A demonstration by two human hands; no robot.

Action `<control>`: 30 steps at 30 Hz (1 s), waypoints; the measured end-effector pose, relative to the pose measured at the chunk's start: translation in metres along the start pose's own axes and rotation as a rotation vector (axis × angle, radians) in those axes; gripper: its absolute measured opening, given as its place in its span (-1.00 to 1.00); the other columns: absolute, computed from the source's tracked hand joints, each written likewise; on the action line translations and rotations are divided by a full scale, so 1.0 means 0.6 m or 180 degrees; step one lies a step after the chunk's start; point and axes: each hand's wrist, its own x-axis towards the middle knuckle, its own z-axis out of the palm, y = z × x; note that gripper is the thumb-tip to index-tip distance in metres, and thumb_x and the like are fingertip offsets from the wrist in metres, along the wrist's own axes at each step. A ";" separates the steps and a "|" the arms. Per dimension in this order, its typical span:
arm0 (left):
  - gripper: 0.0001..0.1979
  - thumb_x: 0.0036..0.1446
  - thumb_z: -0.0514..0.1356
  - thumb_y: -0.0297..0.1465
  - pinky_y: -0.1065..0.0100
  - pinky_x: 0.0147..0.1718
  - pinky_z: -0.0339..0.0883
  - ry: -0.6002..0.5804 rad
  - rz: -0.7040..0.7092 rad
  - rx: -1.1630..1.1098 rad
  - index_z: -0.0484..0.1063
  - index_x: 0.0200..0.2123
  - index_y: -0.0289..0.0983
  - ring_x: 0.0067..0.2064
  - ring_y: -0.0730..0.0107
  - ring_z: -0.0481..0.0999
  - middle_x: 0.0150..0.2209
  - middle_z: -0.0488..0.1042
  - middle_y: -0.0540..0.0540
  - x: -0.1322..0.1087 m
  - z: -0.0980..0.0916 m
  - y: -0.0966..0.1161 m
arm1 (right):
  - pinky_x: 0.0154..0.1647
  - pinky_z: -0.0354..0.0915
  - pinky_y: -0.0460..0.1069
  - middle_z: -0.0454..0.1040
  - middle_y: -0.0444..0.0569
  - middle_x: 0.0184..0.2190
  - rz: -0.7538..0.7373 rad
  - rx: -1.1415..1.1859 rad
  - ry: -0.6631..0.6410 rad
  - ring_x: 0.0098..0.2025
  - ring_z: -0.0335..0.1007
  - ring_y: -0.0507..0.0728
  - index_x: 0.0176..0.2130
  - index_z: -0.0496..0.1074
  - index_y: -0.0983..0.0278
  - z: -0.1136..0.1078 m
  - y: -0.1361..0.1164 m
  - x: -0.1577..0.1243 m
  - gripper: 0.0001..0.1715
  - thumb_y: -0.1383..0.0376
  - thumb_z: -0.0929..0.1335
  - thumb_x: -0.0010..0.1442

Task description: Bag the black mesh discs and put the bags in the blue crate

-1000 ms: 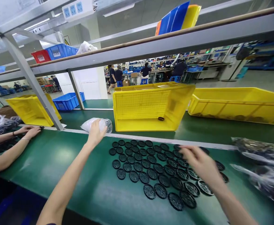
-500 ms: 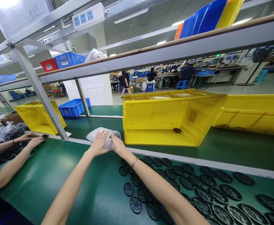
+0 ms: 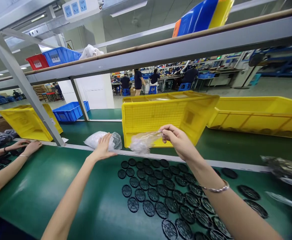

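On the green workbench [image 3: 48, 186], by the tilted yellow crate [image 3: 158, 120], the hands have parted since the earlier view: the right hand [image 3: 178, 141] pinches a clear plastic sheet [image 3: 143, 142], while the left hand [image 3: 103, 147] lies open on a white bagged bundle [image 3: 115, 141], above black mesh discs [image 3: 146, 186], apparently grilles

- Bright, even light from long white ceiling tube lamps [image 3: 128, 9]
- Soft glare on green rubber bench mat [image 3: 28, 186]
- Long grey steel shelf rail [image 3: 176, 50] bends toward frame edges
- Dark glossy plastic bag [image 3: 284, 168] blurred at right edge

Right hand [image 3: 178, 141] is holding up a clear plastic bag [image 3: 142, 143].
Left hand [image 3: 102, 148] is resting on a white-filled bag [image 3: 93, 139], just above black ribbed discs [image 3: 146, 190].
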 end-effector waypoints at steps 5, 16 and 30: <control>0.20 -0.05 0.42 -0.07 0.02 0.34 0.03 0.0045 0.1004 -0.1993 -0.26 0.44 -0.20 0.39 0.00 0.11 0.43 -0.12 -0.33 0.008 -0.063 0.234 | -0.40 0.23 -0.36 0.33 -0.14 -0.40 -0.0228 -0.0162 -0.0231 -0.42 0.21 -0.30 -0.13 0.29 0.40 -0.021 -0.059 -0.073 -0.45 -0.02 0.26 0.13; -0.66 0.29 0.15 -0.13 0.40 -0.44 0.47 0.0431 0.0355 -0.4643 0.39 -0.13 -0.32 -0.43 0.46 0.49 -0.30 0.49 -0.10 0.050 -0.053 0.422 | -0.03 0.35 -0.35 0.34 0.02 0.11 -0.0178 -0.0913 -0.1016 0.00 0.34 -0.21 0.24 0.19 0.28 -0.121 -0.029 -0.183 -0.02 -0.15 0.39 -0.01; -0.36 0.19 0.10 -0.51 -0.01 0.34 0.05 0.1345 0.1224 -0.1778 0.05 0.33 -0.21 0.36 0.15 0.13 0.35 0.15 -0.24 0.027 -0.081 0.362 | -0.50 0.03 -0.38 0.22 -0.17 -0.49 0.0693 -0.0703 -0.0500 -0.47 -0.02 -0.33 -0.29 0.23 0.40 -0.218 -0.023 -0.204 -0.21 -0.30 0.25 0.03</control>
